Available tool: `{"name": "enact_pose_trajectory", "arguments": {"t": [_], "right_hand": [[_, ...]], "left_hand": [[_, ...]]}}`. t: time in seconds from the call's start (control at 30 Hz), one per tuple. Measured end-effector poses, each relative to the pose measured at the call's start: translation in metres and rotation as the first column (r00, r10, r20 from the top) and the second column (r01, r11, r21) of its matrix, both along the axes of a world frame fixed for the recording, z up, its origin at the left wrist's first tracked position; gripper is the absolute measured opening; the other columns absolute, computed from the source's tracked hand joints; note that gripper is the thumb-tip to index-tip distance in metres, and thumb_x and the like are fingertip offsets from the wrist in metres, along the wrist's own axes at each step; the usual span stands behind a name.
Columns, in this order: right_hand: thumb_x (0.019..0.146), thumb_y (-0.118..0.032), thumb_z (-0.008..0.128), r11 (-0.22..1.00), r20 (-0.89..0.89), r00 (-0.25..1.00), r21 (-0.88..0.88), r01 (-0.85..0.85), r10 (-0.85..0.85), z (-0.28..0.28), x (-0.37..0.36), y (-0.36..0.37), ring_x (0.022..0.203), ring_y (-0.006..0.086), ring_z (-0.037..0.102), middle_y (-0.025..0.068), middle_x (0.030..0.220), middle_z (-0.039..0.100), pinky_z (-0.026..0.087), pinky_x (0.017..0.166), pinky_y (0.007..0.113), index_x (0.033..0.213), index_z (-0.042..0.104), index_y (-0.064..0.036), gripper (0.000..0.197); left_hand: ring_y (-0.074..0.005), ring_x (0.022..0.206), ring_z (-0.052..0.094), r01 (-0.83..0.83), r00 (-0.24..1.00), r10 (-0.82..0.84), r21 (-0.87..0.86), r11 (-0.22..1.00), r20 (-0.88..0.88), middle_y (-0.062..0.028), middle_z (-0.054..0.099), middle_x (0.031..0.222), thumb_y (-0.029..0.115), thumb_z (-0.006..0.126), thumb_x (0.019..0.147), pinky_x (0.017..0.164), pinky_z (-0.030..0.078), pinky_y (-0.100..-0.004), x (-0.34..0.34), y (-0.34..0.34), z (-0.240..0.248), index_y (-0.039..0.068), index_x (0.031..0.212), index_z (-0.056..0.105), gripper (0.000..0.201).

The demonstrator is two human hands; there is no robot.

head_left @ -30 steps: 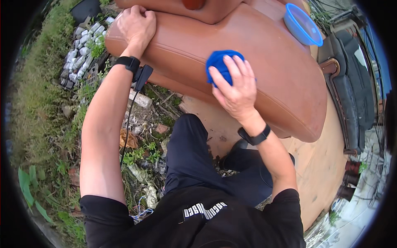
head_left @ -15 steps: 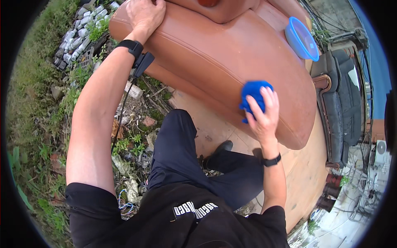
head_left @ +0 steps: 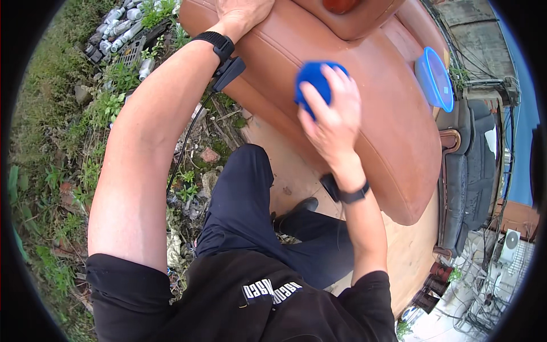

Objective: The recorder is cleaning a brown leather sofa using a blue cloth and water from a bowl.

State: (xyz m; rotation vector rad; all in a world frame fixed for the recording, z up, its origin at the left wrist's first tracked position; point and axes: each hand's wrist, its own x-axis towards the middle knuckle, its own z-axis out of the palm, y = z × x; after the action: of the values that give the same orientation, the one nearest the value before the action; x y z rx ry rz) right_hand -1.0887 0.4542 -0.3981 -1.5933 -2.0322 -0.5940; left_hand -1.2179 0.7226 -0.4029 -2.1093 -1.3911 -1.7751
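Right hand (head_left: 333,122) is closed in a grip around a round blue cloth pad (head_left: 312,78), fingers wrapped over its lower side, pressing it against the upper face of a curved tan leather seat cushion (head_left: 393,137). The pad sits mid-surface, well clear of the cushion's rounded lower edge and with bare leather on all sides. Left hand (head_left: 242,11) lies palm-down on the cushion's far edge, holding nothing, fingers partly cut off by the frame. A round blue plastic bowl (head_left: 436,77) rests near the cushion's right edge, apart from the pad. Weedy, littered ground (head_left: 85,142) borders the left; dark upholstered seats (head_left: 476,171) stand right.
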Motion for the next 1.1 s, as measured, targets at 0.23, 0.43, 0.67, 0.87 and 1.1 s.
{"name": "enact_pose_trajectory", "arguments": {"t": [0.23,0.43,0.67,0.87,1.1], "right_hand": [[0.068,-0.010,0.080,0.995,0.021,0.995,-0.032,-0.095,0.096,-0.004,-0.024,0.044,0.134,0.0347,0.051,0.0100,0.139,0.056,0.039,0.115,0.056,0.110,0.068,-0.0187,0.045],[0.070,-0.007,0.077,0.995,0.049,0.999,-0.102,0.011,-0.006,-0.002,0.039,-0.062,0.134,0.0347,0.052,0.0096,0.141,0.057,0.039,0.114,0.059,0.110,0.070,-0.0172,0.042],[0.067,-0.007,0.078,0.989,0.071,0.986,0.002,0.150,-0.150,-0.022,0.060,-0.113,0.135,0.0406,0.052,0.0149,0.142,0.055,0.038,0.115,0.063,0.111,0.074,-0.0158,0.045],[0.067,-0.007,0.077,0.997,-0.048,0.998,-0.051,0.049,-0.051,0.000,-0.011,-0.013,0.135,0.0379,0.052,0.0131,0.142,0.056,0.039,0.115,0.057,0.114,0.071,-0.0159,0.048],[0.072,-0.012,0.074,0.995,-0.004,0.996,0.042,-0.087,0.088,-0.001,-0.027,0.069,0.130,0.0338,0.054,0.0110,0.133,0.058,0.042,0.112,0.055,0.106,0.067,-0.0163,0.034]], "left_hand": [[-0.0371,0.100,0.058,-0.007,0.999,0.006,-0.009,1.000,-0.034,-0.0169,0.064,0.093,0.019,0.068,0.077,0.095,0.046,-0.0488,-0.004,0.002,0.002,0.006,0.079,0.065,0.014],[-0.0373,0.100,0.058,0.035,0.999,-0.035,-0.039,0.999,-0.009,-0.0162,0.064,0.094,0.018,0.068,0.077,0.094,0.046,-0.0489,0.001,0.000,0.009,0.006,0.079,0.065,0.012],[-0.0371,0.096,0.061,0.027,0.998,-0.031,0.072,0.997,0.051,-0.0166,0.065,0.092,0.018,0.065,0.087,0.093,0.046,-0.0494,0.001,0.003,-0.004,0.004,0.082,0.065,0.014],[-0.0347,0.101,0.065,-0.065,0.993,0.064,-0.002,0.998,-0.098,-0.0125,0.072,0.099,0.031,0.064,0.084,0.091,0.050,-0.0480,-0.010,0.014,-0.012,0.012,0.088,0.074,0.022],[-0.0353,0.094,0.071,-0.065,0.953,0.018,-0.145,0.987,-0.303,-0.0110,0.075,0.101,0.037,0.059,0.090,0.082,0.056,-0.0488,-0.008,-0.015,0.030,0.018,0.096,0.078,0.028]]}}
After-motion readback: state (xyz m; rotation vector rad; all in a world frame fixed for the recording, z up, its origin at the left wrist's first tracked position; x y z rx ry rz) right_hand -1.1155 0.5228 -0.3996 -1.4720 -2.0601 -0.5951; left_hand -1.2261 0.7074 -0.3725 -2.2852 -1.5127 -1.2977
